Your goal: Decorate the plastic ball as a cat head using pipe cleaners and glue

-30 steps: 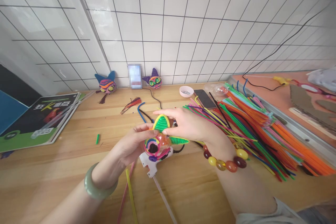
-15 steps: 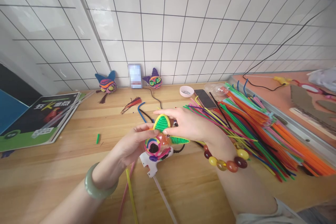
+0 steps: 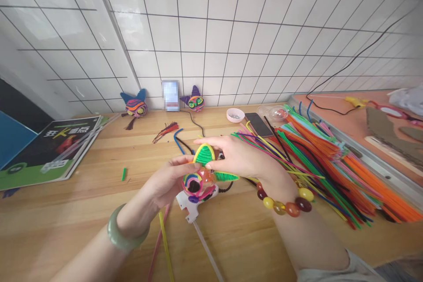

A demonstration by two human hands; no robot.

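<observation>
My left hand (image 3: 165, 180): thumb and fingers nearly closed on the small mask-like craft (image 3: 198, 183), at the base of its upright green ear edged in yellow. My right hand (image 3: 233, 156): half open and arched, thumb against the foot of that ear, index finger reaching behind it.

The craft: between my hands, above the bench (image 3: 257, 238); round, clear orange in part, pink-rimmed dark eye, second green ear pointing right.

Just below it: one white glue gun (image 3: 190, 209), partly covered, with a pale glue stick (image 3: 206, 246). Beside that: one yellow stem (image 3: 166, 246).

Farther right: many coloured pipe cleaners (image 3: 330, 163), in a loose spread; one dark phone (image 3: 258, 124); one pink bowl (image 3: 235, 115).

Along the wall: one blue-eared craft (image 3: 135, 105); one lit screen (image 3: 171, 96); one purple-eared craft (image 3: 194, 100).

Far left: one magazine (image 3: 49, 150).
</observation>
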